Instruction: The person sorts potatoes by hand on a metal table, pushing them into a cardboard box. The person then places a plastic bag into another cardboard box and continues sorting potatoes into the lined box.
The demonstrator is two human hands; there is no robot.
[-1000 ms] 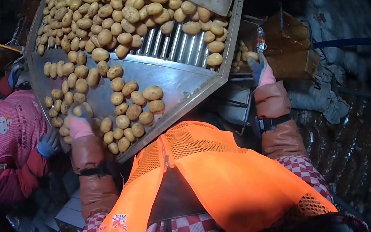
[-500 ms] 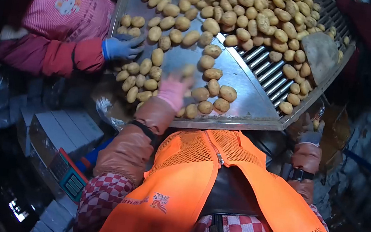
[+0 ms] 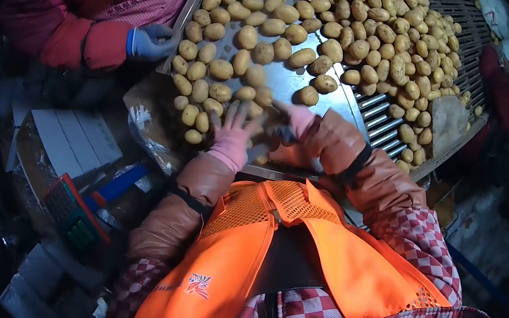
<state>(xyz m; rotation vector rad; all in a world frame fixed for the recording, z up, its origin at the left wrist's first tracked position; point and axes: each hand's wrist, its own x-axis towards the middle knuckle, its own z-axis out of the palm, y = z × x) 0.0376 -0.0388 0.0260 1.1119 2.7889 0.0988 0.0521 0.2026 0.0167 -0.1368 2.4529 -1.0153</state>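
Observation:
My left hand point(image 3: 232, 133), in a pink and grey glove, is at the near edge of the metal sorting table point(image 3: 287, 85). Its fingers are spread beside several loose potatoes point(image 3: 220, 68), and nothing shows in its grasp. Close by on the right is my right hand point(image 3: 293, 123), gloved alike and turned toward the left hand. Motion smears its fingers, so whether it grips anything cannot be made out. A few potatoes just beyond both hands look blurred.
A large potato pile point(image 3: 388, 41) covers the roller grate point(image 3: 379, 128). A co-worker's gloved hand point(image 3: 152, 42) rests at the table's left edge. White boxes point(image 3: 75, 140) and a red-edged device with keys point(image 3: 74, 212) stand at lower left.
My right hand has come from the table's right side onto its near edge beside my left. My left hand's fingers are now spread. The co-worker's nearer hand has drawn back to the edge.

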